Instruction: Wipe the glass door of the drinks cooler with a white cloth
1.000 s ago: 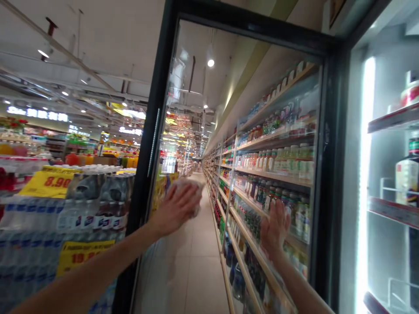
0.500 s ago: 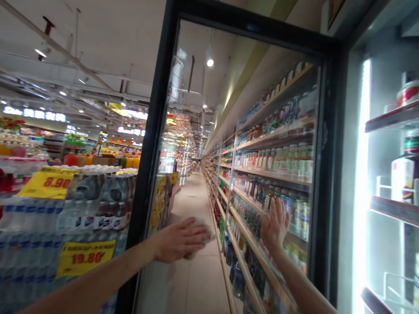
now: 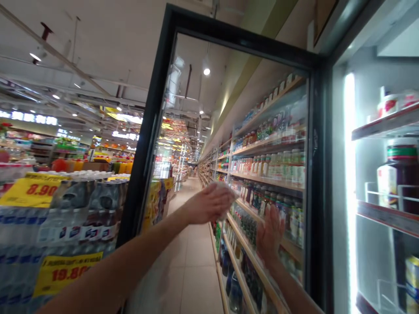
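The left hand [image 3: 209, 204] reached across a black-framed glass door [image 3: 144, 152], its fingers grasping a whitish cloth [image 3: 228, 192] that showed beyond the fingertips at the pane; the cloth was blurred. The right hand [image 3: 270, 233] was raised at the right part of the glass, fingers released and straight, with nothing seen in them; which face of the pane it met could not be told. Beyond the hinge edge, a lit cooler [image 3: 366, 83] stood open. Its upper shelf carried white tubs with red pictures [image 3: 388, 104], and the one below held a dark-filled bottle [image 3: 407, 172] with a green-banded neck and white label, behind a wire guard. A yellow can [image 3: 412, 279] stood lower down. In the glass showed wooden shelves with rows of bottles [image 3: 271, 165] of pale and darker drinks. To the left, clear bottles in packs [image 3: 75, 226] were stacked behind yellow price signs [image 3: 36, 189].
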Action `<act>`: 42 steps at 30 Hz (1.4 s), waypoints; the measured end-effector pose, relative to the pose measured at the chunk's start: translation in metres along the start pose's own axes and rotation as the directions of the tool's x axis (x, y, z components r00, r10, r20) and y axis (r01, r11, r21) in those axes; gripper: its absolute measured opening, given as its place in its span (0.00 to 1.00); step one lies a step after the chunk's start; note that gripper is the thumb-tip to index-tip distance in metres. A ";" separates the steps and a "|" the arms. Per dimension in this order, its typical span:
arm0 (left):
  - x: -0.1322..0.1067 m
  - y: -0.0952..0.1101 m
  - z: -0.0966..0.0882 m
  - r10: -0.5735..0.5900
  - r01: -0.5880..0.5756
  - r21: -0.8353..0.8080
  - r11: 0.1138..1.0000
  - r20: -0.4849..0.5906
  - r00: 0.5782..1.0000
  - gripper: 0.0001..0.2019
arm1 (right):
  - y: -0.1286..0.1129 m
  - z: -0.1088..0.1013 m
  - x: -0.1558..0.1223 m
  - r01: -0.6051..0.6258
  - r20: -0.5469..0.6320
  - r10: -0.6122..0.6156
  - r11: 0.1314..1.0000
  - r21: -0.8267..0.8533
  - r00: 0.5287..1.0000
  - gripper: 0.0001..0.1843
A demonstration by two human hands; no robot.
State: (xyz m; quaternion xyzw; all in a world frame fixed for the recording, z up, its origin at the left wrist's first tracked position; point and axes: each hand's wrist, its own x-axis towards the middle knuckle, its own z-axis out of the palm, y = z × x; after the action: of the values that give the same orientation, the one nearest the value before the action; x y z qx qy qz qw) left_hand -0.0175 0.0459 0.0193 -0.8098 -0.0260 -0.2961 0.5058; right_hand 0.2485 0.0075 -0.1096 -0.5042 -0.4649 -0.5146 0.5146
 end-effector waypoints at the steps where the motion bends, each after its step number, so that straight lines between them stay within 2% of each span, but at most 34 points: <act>1: 0.007 -0.008 -0.003 -0.144 0.145 0.028 0.989 -0.020 0.989 0.22 | 0.000 0.000 0.000 0.001 0.000 -0.001 1.000 0.002 1.000 0.31; 3: 0.017 -0.020 -0.008 -0.392 0.396 0.068 0.916 -0.069 0.917 0.22 | 0.000 0.000 0.000 -0.002 0.008 0.002 1.000 0.004 1.000 0.31; 4: 0.020 -0.021 -0.008 -0.432 0.438 0.073 0.896 -0.077 0.898 0.22 | 0.000 0.000 0.000 -0.005 0.010 0.005 1.000 0.000 1.000 0.31; 5: 0.020 -0.018 -0.008 -0.408 0.412 0.067 0.909 -0.064 0.911 0.22 | 0.000 -0.001 0.000 -0.007 0.010 0.007 1.000 -0.005 1.000 0.31; 7: 0.016 -0.008 -0.004 -0.209 0.208 0.027 0.978 0.007 0.978 0.22 | 0.000 -0.001 0.001 -0.008 0.007 0.008 1.000 -0.011 1.000 0.30; 9: 0.012 -0.001 -0.002 -0.038 0.039 -0.018 0.999 0.056 0.998 0.23 | 0.000 -0.001 0.001 -0.007 0.001 0.007 1.000 -0.014 1.000 0.30; 10: 0.011 -0.001 -0.002 -0.041 0.042 -0.021 0.999 0.058 0.997 0.23 | 0.000 -0.001 0.001 -0.007 0.001 0.007 1.000 -0.014 1.000 0.30; 12: 0.013 -0.005 -0.003 -0.217 0.217 0.015 0.976 0.016 0.976 0.23 | 0.000 -0.002 0.001 -0.004 -0.004 0.004 1.000 -0.013 1.000 0.29; 14: 0.016 -0.006 -0.004 -0.420 0.421 0.050 0.906 -0.040 0.907 0.23 | 0.000 -0.003 0.001 -0.002 -0.007 0.002 1.000 -0.010 1.000 0.29; 15: 0.017 -0.003 -0.002 -0.445 0.447 0.054 0.893 -0.044 0.894 0.23 | 0.000 -0.003 0.001 -0.003 -0.002 0.003 1.000 -0.006 1.000 0.29; 16: 0.016 0.002 -0.001 -0.410 0.411 0.049 0.910 -0.026 0.912 0.23 | 0.000 -0.004 0.002 -0.008 0.006 0.008 1.000 -0.002 1.000 0.29; 18: 0.013 0.016 0.004 -0.209 0.208 0.009 0.978 0.028 0.978 0.22 | 0.000 -0.004 0.002 -0.018 0.020 0.018 1.000 0.005 1.000 0.29; 20: 0.012 0.023 0.008 -0.028 0.029 -0.025 0.999 0.050 0.998 0.22 | 0.000 -0.004 0.001 -0.014 0.019 0.014 1.000 0.006 1.000 0.29; 21: 0.013 0.021 0.008 -0.023 0.024 -0.020 0.999 0.037 0.999 0.22 | 0.000 -0.004 0.002 -0.007 0.013 0.007 1.000 0.003 1.000 0.29; 22: 0.015 0.017 0.007 -0.089 0.089 -0.001 0.996 0.009 0.996 0.23 | 0.000 -0.004 0.002 -0.001 0.006 0.001 1.000 -0.001 1.000 0.30; 23: 0.019 0.011 0.005 -0.209 0.209 0.026 0.977 -0.033 0.977 0.23 | 0.000 -0.004 0.002 0.003 0.002 -0.003 1.000 -0.006 1.000 0.30; 25: 0.027 0.003 0.003 -0.457 0.467 0.062 0.882 -0.124 0.881 0.23 | -0.001 -0.005 0.003 0.003 0.008 -0.002 1.000 -0.014 1.000 0.30; 26: 0.030 0.003 0.003 -0.512 0.525 0.068 0.849 -0.147 0.847 0.23 | -0.002 -0.006 0.004 0.001 0.021 -0.001 1.000 -0.017 1.000 0.30; 27: 0.032 0.006 0.004 -0.503 0.516 0.071 0.854 -0.143 0.852 0.22 | -0.002 -0.007 0.005 0.001 0.040 0.000 1.000 -0.022 0.999 0.31; 28: 0.032 0.011 0.006 -0.442 0.452 0.070 0.889 -0.117 0.889 0.22 | -0.003 -0.009 0.005 0.003 0.061 -0.002 1.000 -0.028 0.998 0.31; 30: 0.029 0.023 0.010 -0.248 0.251 0.055 0.966 -0.056 0.967 0.21 | -0.003 -0.012 0.006 0.017 0.099 -0.013 0.999 -0.039 0.995 0.33; 31: 0.027 0.027 0.011 -0.179 0.181 0.046 0.982 -0.039 0.983 0.21 | -0.004 -0.013 0.006 0.023 0.110 -0.018 0.999 -0.044 0.994 0.33; 32: 0.027 0.027 0.012 -0.155 0.157 0.044 0.987 -0.037 0.987 0.21 | -0.004 -0.014 0.006 0.028 0.111 -0.022 0.998 -0.050 0.994 0.34; 34: 0.030 0.018 0.010 -0.233 0.237 0.053 0.970 -0.062 0.970 0.21 | -0.004 -0.016 0.007 0.042 0.103 -0.036 0.997 -0.057 0.994 0.34; 35: 0.033 0.011 0.007 -0.312 0.317 0.059 0.947 -0.082 0.947 0.21 | -0.005 -0.016 0.010 0.057 0.101 -0.051 0.997 -0.058 0.994 0.34; 37: 0.043 0.002 0.004 -0.473 0.483 0.066 0.873 -0.125 0.872 0.22 | -0.009 -0.016 0.020 0.090 0.097 -0.085 0.995 -0.051 0.992 0.33; 38: 0.047 0.002 0.005 -0.516 0.528 0.068 0.847 -0.136 0.846 0.22 | -0.012 -0.015 0.027 0.097 0.091 -0.093 0.994 -0.044 0.992 0.33; 39: 0.051 0.006 0.006 -0.520 0.531 0.069 0.845 -0.133 0.844 0.21 | -0.015 -0.014 0.035 0.093 0.086 -0.090 0.995 -0.035 0.992 0.32; 40: 0.054 0.013 0.009 -0.481 0.490 0.068 0.869 -0.116 0.869 0.21 | -0.017 -0.011 0.043 0.079 0.080 -0.077 0.997 -0.026 0.994 0.31; 42: 0.055 0.030 0.015 -0.298 0.301 0.046 0.952 -0.057 0.953 0.21 | -0.021 -0.005 0.056 0.050 0.066 -0.049 0.999 -0.009 0.997 0.30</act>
State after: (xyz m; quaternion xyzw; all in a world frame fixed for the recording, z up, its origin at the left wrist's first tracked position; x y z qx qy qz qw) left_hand 0.0444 0.0301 0.0182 -0.7748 -0.1440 -0.3887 0.4773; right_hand 0.2298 -0.0002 -0.0535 -0.5120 -0.4913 -0.5127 0.4833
